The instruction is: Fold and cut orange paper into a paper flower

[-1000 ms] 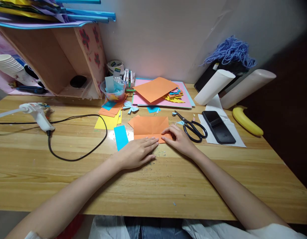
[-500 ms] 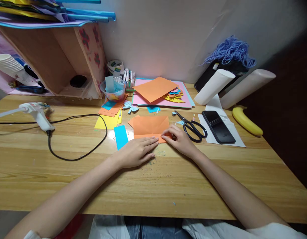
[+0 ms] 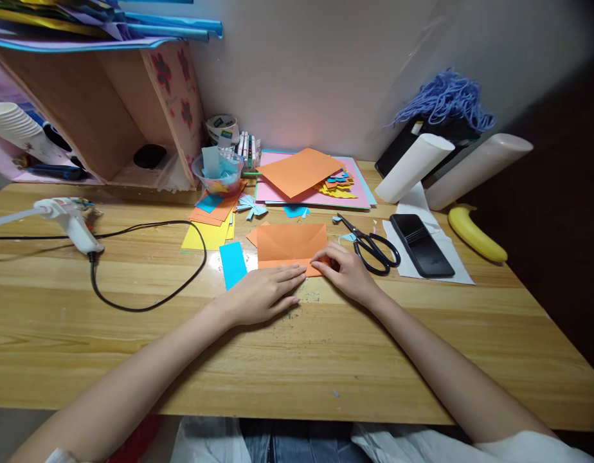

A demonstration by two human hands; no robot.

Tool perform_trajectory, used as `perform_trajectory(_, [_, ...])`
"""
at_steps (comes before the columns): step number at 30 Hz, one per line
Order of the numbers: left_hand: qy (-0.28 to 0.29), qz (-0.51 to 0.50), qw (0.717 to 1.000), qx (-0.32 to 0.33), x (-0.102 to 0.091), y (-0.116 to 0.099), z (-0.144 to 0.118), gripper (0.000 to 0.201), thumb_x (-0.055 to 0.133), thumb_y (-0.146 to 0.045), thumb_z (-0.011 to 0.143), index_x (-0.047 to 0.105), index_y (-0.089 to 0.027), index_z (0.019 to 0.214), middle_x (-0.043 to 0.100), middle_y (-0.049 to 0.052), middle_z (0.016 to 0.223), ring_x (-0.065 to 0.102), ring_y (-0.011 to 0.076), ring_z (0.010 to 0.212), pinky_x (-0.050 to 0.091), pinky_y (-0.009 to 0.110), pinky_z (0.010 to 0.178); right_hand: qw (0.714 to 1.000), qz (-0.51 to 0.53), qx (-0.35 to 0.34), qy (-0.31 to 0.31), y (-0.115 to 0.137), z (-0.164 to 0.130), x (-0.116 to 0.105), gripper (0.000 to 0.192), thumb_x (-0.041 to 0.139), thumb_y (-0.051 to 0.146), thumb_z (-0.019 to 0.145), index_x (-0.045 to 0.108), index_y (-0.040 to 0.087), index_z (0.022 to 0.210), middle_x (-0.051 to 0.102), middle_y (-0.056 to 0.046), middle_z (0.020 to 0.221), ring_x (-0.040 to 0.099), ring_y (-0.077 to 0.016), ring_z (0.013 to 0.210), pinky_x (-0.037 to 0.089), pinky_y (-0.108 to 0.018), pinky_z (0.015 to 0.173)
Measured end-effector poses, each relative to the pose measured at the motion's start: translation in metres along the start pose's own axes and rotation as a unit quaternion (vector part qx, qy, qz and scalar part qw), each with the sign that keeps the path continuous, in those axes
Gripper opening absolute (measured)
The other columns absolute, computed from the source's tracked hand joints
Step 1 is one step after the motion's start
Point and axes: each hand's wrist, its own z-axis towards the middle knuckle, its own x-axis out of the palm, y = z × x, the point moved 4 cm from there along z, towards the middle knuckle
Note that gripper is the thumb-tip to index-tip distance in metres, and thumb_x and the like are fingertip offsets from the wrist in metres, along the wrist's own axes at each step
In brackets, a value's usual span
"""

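Note:
A sheet of orange paper [image 3: 291, 241] with crease lines lies on the table before me, its near edge folded over in a strip. My left hand [image 3: 263, 292] rests flat with fingers stretched out, their tips pressing the folded strip. My right hand [image 3: 342, 269] has thumb and index finger together on the strip's right part; the other fingers are curled. A blue paper rectangle [image 3: 233, 263] lies beside my left hand. To the right of my right hand are black-handled scissors [image 3: 374, 247], blades pointing away.
At left is a white glue gun [image 3: 78, 228] with a looping black cable. Behind stand a cup of paper scraps [image 3: 217, 173] and stacked coloured sheets [image 3: 297, 173]. A phone [image 3: 421, 245] on white paper, a banana [image 3: 476, 235] and white rolls [image 3: 415, 167] are at right.

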Motion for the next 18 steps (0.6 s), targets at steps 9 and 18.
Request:
perform_trajectory(9, [0.009, 0.004, 1.000, -0.007, -0.0006, -0.0011, 0.0000, 0.049, 0.031, -0.040, 0.092, 0.040, -0.016, 0.134, 0.041, 0.008, 0.140, 0.040, 0.0207, 0.127, 0.034, 0.035, 0.104, 1.000, 0.008, -0.007, 0.010, -0.0010, 0.0002, 0.0017, 0.011, 0.052, 0.025, 0.085, 0.060, 0.020, 0.080, 0.057, -0.003, 0.077, 0.052, -0.0163, 0.071, 0.041, -0.030, 0.065])
perform_trajectory(18, [0.014, 0.018, 1.000, -0.017, 0.0000, -0.0048, 0.0014, 0.047, 0.028, -0.035, 0.094, 0.040, -0.014, 0.134, 0.040, 0.009, 0.140, 0.042, 0.0216, 0.126, 0.035, 0.035, 0.104, 0.992, -0.094, -0.074, -0.044, 0.0076, -0.0025, -0.0054, 0.008, 0.056, 0.023, 0.081, 0.063, 0.023, 0.079, 0.057, -0.007, 0.088, 0.051, -0.0221, 0.086, 0.043, -0.039, 0.077])
